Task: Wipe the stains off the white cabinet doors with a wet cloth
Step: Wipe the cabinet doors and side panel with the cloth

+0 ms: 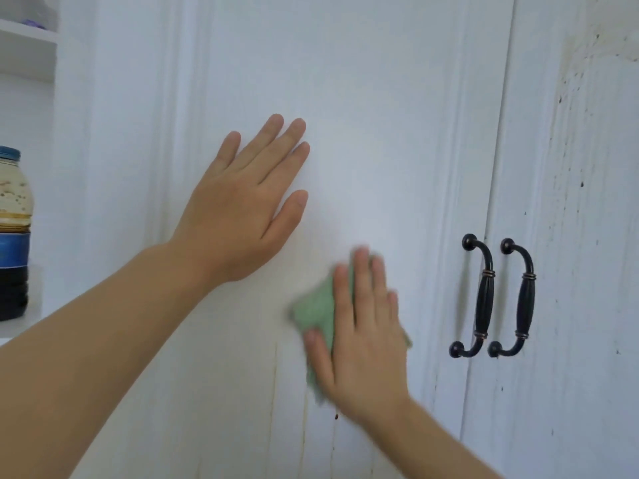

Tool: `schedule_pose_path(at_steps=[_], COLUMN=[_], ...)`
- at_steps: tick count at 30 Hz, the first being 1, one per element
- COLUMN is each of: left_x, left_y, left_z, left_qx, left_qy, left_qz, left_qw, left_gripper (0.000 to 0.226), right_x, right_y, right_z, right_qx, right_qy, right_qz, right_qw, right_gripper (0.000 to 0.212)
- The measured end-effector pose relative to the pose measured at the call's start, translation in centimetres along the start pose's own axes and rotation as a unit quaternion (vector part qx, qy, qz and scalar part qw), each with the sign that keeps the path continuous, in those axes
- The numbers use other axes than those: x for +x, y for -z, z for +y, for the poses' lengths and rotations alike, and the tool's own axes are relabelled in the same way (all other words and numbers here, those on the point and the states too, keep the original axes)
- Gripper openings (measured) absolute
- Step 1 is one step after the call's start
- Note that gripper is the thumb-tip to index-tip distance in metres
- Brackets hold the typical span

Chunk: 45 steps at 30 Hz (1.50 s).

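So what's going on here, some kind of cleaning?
Yes. A person is wiping a white cabinet door. The right hand presses a green cloth flat against the door, blurred as if mid-wipe, while the left hand rests open on the panel above. Yellowish streaks run down below the cloth, and the neighbouring door, past the two dark handles, is speckled with dark spots. A jar stands on a shelf at left.
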<state>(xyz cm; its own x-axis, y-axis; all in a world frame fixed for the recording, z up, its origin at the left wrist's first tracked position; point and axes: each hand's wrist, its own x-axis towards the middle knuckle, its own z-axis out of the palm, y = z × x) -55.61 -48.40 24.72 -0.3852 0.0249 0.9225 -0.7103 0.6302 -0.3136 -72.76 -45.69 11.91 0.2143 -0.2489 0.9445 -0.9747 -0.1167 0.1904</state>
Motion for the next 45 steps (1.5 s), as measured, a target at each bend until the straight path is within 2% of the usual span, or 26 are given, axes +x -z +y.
schedule_pose_path(at_steps=[3, 5, 8, 11, 13, 16, 19, 23, 26, 28, 31, 33, 34, 36, 40, 43, 45], left_x=[-0.8, -1.8, -3.3, -4.2, -4.7, -5.7, -6.9, -8.0, -8.1, -8.1, -8.1, -8.2, -8.2, -8.4, -9.6, -11.4, -12.7], left_y=[0.2, 0.7, 1.0, 1.2, 1.2, 1.2, 1.1, 1.3, 2.1, 2.7, 3.2, 3.7, 4.0, 4.6, 4.8, 4.0, 3.2], left_z=[0.2, 0.2, -0.1, 0.1, 0.2, -0.4, -0.8, -0.9, -1.3, -1.6, -1.8, -2.0, -2.2, -2.6, -2.5, -1.5, -0.5], left_qx=[0.011, 0.023, 0.055, 0.073, 0.052, 0.023, 0.030, 0.024, 0.006, -0.001, -0.035, -0.063, -0.080, -0.106, -0.080, -0.038, -0.009], left_qy=[-0.014, -0.032, -0.037, 0.020, 0.067, 0.109, 0.102, 0.087, 0.085, 0.076, 0.078, 0.082, 0.084, 0.087, 0.079, 0.079, 0.066], left_qz=[-0.025, -0.036, -0.019, 0.014, 0.020, 0.020, 0.016, -0.012, -0.029, -0.037, -0.062, -0.078, -0.082, -0.079, -0.052, -0.057, -0.059], left_qw=[1.000, 0.999, 0.998, 0.997, 0.996, 0.994, 0.994, 0.996, 0.996, 0.996, 0.994, 0.992, 0.990, 0.987, 0.992, 0.995, 0.996], left_gripper=[0.056, 0.054, 0.053, 0.053, 0.054, 0.055, 0.055, 0.054, 0.053, 0.053, 0.056, 0.059, 0.061, 0.061, 0.056, 0.055, 0.054], right_x=[-4.1, -2.1, 6.1, 14.1, 15.9, 12.8, 4.6, -6.5, -5.7, -0.6, 10.4, 16.3, 17.8, 17.5, 8.2, -1.2, -8.0], right_y=[-0.5, 0.2, 1.8, 3.3, 3.2, 2.1, 0.1, -2.1, -1.6, -0.3, 2.0, 3.2, 3.3, 2.5, -0.5, -3.0, -4.7], right_z=[0.5, 1.3, 1.8, 1.1, 0.4, -0.5, -2.2, -2.9, -1.3, -0.5, -0.3, -1.2, -1.9, -3.5, -6.5, -7.9, -8.2], right_qx=[-0.022, -0.019, 0.003, 0.042, 0.034, 0.015, 0.010, -0.036, -0.010, 0.006, 0.017, 0.031, 0.031, 0.019, 0.030, 0.022, -0.017], right_qy=[0.057, 0.062, -0.023, -0.144, -0.168, -0.100, 0.025, 0.230, 0.292, 0.260, 0.098, -0.007, -0.045, -0.061, 0.074, 0.176, 0.263], right_qz=[-0.051, -0.049, 0.023, 0.063, 0.081, 0.083, 0.025, -0.078, -0.103, -0.069, 0.019, 0.040, 0.053, 0.084, 0.084, 0.016, -0.045], right_qw=[0.997, 0.997, 0.999, 0.987, 0.982, 0.991, 0.999, 0.969, 0.951, 0.963, 0.995, 0.999, 0.997, 0.994, 0.993, 0.984, 0.964], right_gripper=[0.068, 0.068, 0.071, 0.072, 0.071, 0.071, 0.071, 0.067, 0.070, 0.071, 0.076, 0.075, 0.074, 0.072, 0.070, 0.072, 0.070])
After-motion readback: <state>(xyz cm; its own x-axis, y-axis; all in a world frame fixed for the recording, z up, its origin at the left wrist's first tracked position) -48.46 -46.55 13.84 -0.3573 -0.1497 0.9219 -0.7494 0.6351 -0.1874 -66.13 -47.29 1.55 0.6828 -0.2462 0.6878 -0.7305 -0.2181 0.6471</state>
